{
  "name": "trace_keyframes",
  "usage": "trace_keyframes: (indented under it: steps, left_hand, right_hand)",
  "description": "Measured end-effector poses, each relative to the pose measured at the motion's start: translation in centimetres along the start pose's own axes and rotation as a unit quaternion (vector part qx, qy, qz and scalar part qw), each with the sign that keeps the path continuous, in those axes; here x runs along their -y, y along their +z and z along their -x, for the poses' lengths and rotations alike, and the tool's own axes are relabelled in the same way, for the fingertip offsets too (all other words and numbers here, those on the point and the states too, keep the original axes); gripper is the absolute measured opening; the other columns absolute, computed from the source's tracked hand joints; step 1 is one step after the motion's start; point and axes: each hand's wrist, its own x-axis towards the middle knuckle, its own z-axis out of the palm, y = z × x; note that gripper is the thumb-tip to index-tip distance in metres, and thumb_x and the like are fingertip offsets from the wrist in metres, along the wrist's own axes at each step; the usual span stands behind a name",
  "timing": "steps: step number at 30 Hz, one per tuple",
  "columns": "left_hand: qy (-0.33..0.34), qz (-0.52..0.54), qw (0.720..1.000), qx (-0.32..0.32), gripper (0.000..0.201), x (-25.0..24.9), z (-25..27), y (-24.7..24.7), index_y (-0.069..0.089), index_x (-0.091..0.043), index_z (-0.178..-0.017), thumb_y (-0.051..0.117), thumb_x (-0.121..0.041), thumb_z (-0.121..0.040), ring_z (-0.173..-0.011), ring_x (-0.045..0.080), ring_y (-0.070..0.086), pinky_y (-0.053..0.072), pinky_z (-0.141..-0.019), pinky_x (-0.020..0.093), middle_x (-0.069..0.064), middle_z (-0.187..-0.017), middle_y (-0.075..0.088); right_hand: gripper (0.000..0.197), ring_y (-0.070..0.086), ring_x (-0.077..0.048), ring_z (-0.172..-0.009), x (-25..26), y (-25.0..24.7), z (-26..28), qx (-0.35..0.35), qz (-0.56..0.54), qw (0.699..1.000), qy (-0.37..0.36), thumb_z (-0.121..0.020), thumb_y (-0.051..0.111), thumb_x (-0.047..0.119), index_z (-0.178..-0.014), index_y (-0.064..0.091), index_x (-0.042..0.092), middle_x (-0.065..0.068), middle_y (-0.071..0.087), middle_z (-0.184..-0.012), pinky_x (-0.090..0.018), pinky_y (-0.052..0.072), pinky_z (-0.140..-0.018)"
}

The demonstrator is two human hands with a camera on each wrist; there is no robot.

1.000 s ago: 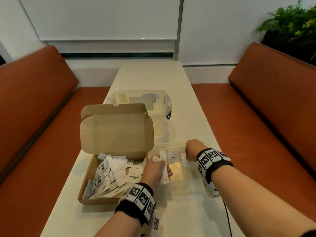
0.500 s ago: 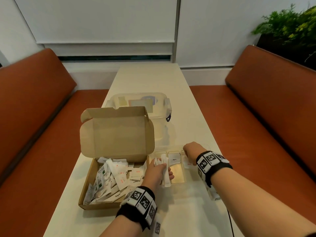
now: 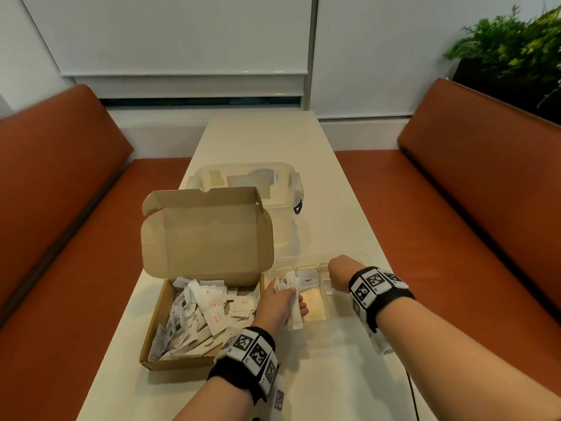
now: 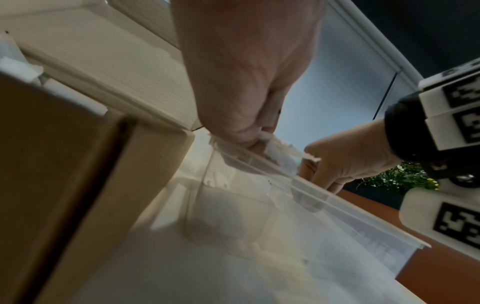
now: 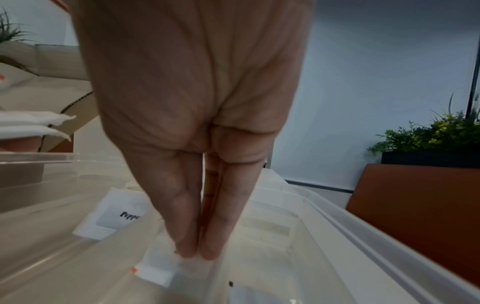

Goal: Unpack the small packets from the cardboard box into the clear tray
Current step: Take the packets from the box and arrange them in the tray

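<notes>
The open cardboard box (image 3: pixel 158 357) sits on the left of the table, full of small white packets (image 3: pixel 197 311). To its right is the clear tray (image 3: pixel 315 302), with a Pepper packet (image 3: pixel 308 276) in a middle compartment. My left hand (image 3: pixel 280 302) hovers over the tray's left edge and grips a few white stick packets (image 3: pixel 295 308). My right hand (image 3: pixel 338 273) reaches down into a right compartment. Its fingertips (image 5: pixel 187 246) pinch a small white packet (image 5: pixel 155 269) with an orange mark, low in the tray (image 5: pixel 363 226).
A clear lidded storage container (image 3: pixel 252 180) stands behind the box's raised lid (image 3: pixel 206 238). Orange benches (image 3: pixel 455 238) flank the narrow table (image 3: pixel 264 135). A plant (image 3: pixel 510 47) is at the far right. A dark cable (image 3: pixel 409 387) hangs near my right forearm.
The right hand has sunk slightly deeper into the tray compartment. The left hand stays over the tray's left edge with the stick packets.
</notes>
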Motion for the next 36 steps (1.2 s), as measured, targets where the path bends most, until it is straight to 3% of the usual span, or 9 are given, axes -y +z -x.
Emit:
trace_keyframes:
  steps: [11, 16, 18, 21, 25, 28, 31, 34, 36]
  left_hand:
    - [-0.003, -0.010, 1.000, -0.014, 0.022, 0.2, -0.2, 0.0, 0.042, -0.005, -0.117, 0.045, 0.001, -0.096, -0.061, 0.027, 0.056, 0.054, -0.060, 0.038, 0.017, -0.072, 0.053]
    - [-0.004, -0.005, 1.000, -0.013, 0.028, 0.1, -0.1, 0.0, 0.040, -0.009, -0.121, 0.046, 0.001, -0.096, -0.062, 0.027, 0.058, 0.054, -0.063, 0.039, 0.018, -0.074, 0.055]
    - [0.001, -0.010, 1.000, -0.009, 0.026, 0.0, 0.1, -0.1, 0.045, -0.008, -0.120, 0.047, 0.000, -0.095, -0.064, 0.026, 0.059, 0.055, -0.066, 0.040, 0.018, -0.075, 0.057]
    - [0.018, -0.039, 0.999, -0.008, 0.019, -0.1, 0.1, -0.2, 0.053, -0.013, -0.109, 0.050, -0.002, -0.094, -0.071, 0.025, 0.063, 0.057, -0.071, 0.039, 0.017, -0.081, 0.063]
    - [0.037, -0.066, 0.997, -0.014, 0.021, -0.1, 0.2, 0.2, 0.056, -0.021, -0.104, 0.056, -0.004, -0.091, -0.087, 0.026, 0.067, 0.055, -0.085, 0.044, 0.012, -0.094, 0.068]
    - [0.034, -0.041, 0.998, -0.031, 0.021, -0.4, 0.2, 0.6, 0.057, -0.016, -0.107, 0.059, -0.005, -0.089, -0.075, 0.023, 0.066, 0.058, -0.063, 0.034, 0.011, -0.089, 0.067]
    - [0.020, -0.039, 0.997, -0.057, 0.026, -0.9, 0.3, 0.8, 0.053, -0.010, -0.120, 0.054, -0.011, -0.094, -0.059, 0.018, 0.061, 0.047, -0.041, 0.021, 0.011, -0.085, 0.063]
    - [0.019, -0.037, 0.998, -0.054, 0.030, -1.3, 0.6, 1.1, 0.052, -0.004, -0.125, 0.051, -0.012, -0.096, -0.059, 0.024, 0.060, 0.048, -0.041, 0.022, 0.020, -0.097, 0.062]
    - [0.016, -0.030, 0.999, -0.038, 0.029, -1.5, 1.2, 1.2, 0.054, -0.003, -0.124, 0.048, -0.011, -0.096, -0.077, 0.034, 0.067, 0.056, -0.051, 0.029, 0.023, -0.108, 0.064]
  right_hand:
    - [0.025, 0.059, -0.026, -0.109, 0.1, 0.2, 0.8, -0.004, -0.016, 1.000, -0.007, -0.094, 0.044, 0.003, -0.113, 0.060, -0.002, -0.014, 0.061, -0.119, -0.027, 0.047, -0.089]
    - [0.023, 0.055, -0.021, -0.086, -0.1, -0.5, 1.4, -0.038, -0.078, 0.996, -0.011, -0.092, 0.049, 0.006, -0.109, 0.064, -0.001, -0.009, 0.060, -0.090, -0.026, 0.048, -0.083]
    - [0.019, 0.063, -0.021, -0.087, -0.1, -1.0, 1.6, -0.069, -0.144, 0.987, -0.019, -0.090, 0.057, 0.013, -0.102, 0.068, 0.002, -0.008, 0.067, -0.095, -0.025, 0.053, -0.081]
    - [0.011, 0.062, -0.010, -0.062, 0.3, -1.7, 2.3, -0.070, -0.271, 0.959, -0.053, -0.087, 0.064, 0.016, -0.086, 0.070, 0.007, -0.002, 0.066, -0.075, -0.017, 0.051, -0.060]
    - [0.012, 0.060, -0.008, -0.050, 1.4, -1.9, 3.3, -0.034, -0.388, 0.916, -0.091, -0.085, 0.067, 0.013, -0.076, 0.066, 0.006, -0.002, 0.065, -0.062, -0.015, 0.052, -0.052]
    - [0.012, 0.060, -0.008, -0.050, 2.1, -1.6, 3.8, -0.013, -0.409, 0.906, -0.110, -0.082, 0.072, 0.015, -0.077, 0.064, 0.008, -0.004, 0.066, -0.064, -0.017, 0.053, -0.053]
    - [0.018, 0.058, -0.010, -0.049, 2.9, -1.2, 4.0, -0.004, -0.393, 0.913, -0.107, -0.075, 0.078, 0.016, -0.076, 0.061, 0.012, -0.005, 0.065, -0.065, -0.018, 0.053, -0.053]
    - [0.025, 0.056, -0.012, -0.047, 3.5, -0.7, 4.1, -0.025, -0.363, 0.927, -0.090, -0.073, 0.078, 0.015, -0.074, 0.053, 0.014, -0.007, 0.062, -0.066, -0.024, 0.052, -0.055]
    - [0.024, 0.057, -0.010, -0.048, 3.7, -0.6, 4.2, -0.037, -0.358, 0.929, -0.080, -0.074, 0.076, 0.012, -0.075, 0.053, 0.014, -0.003, 0.060, -0.066, -0.021, 0.051, -0.053]
